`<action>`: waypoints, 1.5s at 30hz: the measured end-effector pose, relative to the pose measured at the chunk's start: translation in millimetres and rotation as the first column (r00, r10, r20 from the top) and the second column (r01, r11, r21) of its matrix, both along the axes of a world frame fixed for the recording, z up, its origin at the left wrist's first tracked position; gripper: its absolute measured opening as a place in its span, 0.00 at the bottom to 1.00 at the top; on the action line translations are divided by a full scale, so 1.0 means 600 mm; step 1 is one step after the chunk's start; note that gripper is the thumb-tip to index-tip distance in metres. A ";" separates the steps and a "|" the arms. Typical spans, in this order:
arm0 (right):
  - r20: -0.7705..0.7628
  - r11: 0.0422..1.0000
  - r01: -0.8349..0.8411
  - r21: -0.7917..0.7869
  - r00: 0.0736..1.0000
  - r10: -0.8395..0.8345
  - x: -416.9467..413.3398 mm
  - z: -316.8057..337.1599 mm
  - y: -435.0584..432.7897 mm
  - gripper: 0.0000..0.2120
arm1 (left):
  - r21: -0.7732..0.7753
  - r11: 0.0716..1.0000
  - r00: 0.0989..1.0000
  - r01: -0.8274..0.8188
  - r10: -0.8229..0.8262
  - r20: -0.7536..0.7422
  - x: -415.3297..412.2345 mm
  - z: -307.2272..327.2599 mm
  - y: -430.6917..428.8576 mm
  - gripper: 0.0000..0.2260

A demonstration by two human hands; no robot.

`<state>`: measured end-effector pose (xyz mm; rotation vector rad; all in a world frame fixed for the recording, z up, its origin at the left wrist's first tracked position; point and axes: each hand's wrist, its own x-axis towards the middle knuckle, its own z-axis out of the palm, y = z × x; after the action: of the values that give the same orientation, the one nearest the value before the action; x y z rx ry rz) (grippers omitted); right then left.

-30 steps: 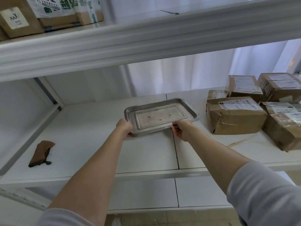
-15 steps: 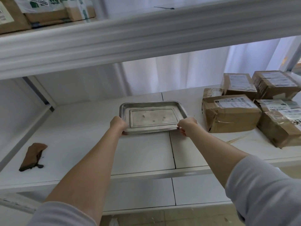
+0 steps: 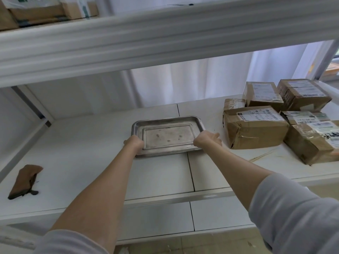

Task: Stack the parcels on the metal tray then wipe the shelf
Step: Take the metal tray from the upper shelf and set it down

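While the smooth white shelf (image 3: 73, 162) spans the frame, taped, labelled brown cardboard parcels (image 3: 255, 129) cluster at the right. Centre frame, the dull rectangular metal tray (image 3: 167, 136) lies flat on the shelf, holding nothing. A crumpled brown cloth (image 3: 24, 180) sits lower left. The left hand (image 3: 134, 143) closes its grip on the tray's near left corner; the right hand (image 3: 207, 140) touches the near right corner, its grip loose, fingers outstretched.

Cut off at the right edge: outermost brown cardboard parcels (image 3: 310, 143). Too small to read: print on their white labels (image 3: 256, 115). Cut off at the top: brown cardboard boxes (image 3: 42, 11) on the upper white shelf (image 3: 165, 39). Hidden under the left hand (image 3: 134, 143): near left corner of the flat rectangular metal tray (image 3: 167, 136); fingers also hidden, grip unclear.
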<state>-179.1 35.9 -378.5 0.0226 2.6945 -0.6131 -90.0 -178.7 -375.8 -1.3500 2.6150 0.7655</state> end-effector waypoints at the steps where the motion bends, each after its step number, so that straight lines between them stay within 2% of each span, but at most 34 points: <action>1: -0.006 1.000 -0.009 0.016 1.000 0.009 0.001 0.003 -0.003 0.20 | -0.007 1.000 1.000 0.019 -0.019 0.015 -0.002 -0.002 0.000 0.16; 4: -0.032 0.997 -0.048 0.068 0.998 0.050 0.002 0.004 -0.013 0.20 | -0.011 0.998 0.996 0.055 -0.054 0.070 -0.001 -0.003 0.002 0.19; 11: -0.038 0.988 -0.095 0.119 0.994 0.100 0.000 0.001 -0.018 0.19 | -0.041 0.992 0.979 0.119 -0.110 0.169 -0.009 -0.012 0.002 0.18; 16: -0.011 0.985 -0.103 0.138 0.994 0.105 -0.005 0.002 -0.013 0.21 | -0.049 0.991 0.980 0.124 -0.114 0.163 -0.015 -0.017 0.005 0.20; 22: -0.015 0.978 -0.088 0.190 0.996 0.093 -0.010 0.004 -0.004 0.22 | -0.008 0.991 0.989 0.135 -0.134 0.064 -0.020 -0.016 0.005 0.17; 31: 0.007 0.950 -0.139 0.279 0.990 0.143 -0.008 0.009 -0.010 0.23 | 0.090 0.985 0.989 0.149 -0.150 -0.001 -0.015 -0.009 0.004 0.21; 36: -0.003 0.945 -0.160 0.285 0.986 0.168 -0.008 0.006 -0.013 0.23 | 0.099 0.980 0.984 0.175 -0.171 -0.040 -0.017 -0.011 0.002 0.17; 40: -0.008 0.948 -0.150 0.282 0.987 0.159 -0.010 0.004 -0.011 0.23 | 0.107 0.977 0.983 0.185 -0.183 -0.028 -0.015 -0.009 0.003 0.18; 45: -0.027 0.956 -0.147 0.255 0.987 0.158 -0.008 0.006 -0.010 0.23 | 0.033 0.983 0.982 0.183 -0.184 0.030 -0.021 -0.006 0.008 0.18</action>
<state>-183.7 29.8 -375.0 -0.1334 2.7690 -0.2250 -102.6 -174.0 -379.7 -1.0843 2.6437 0.7458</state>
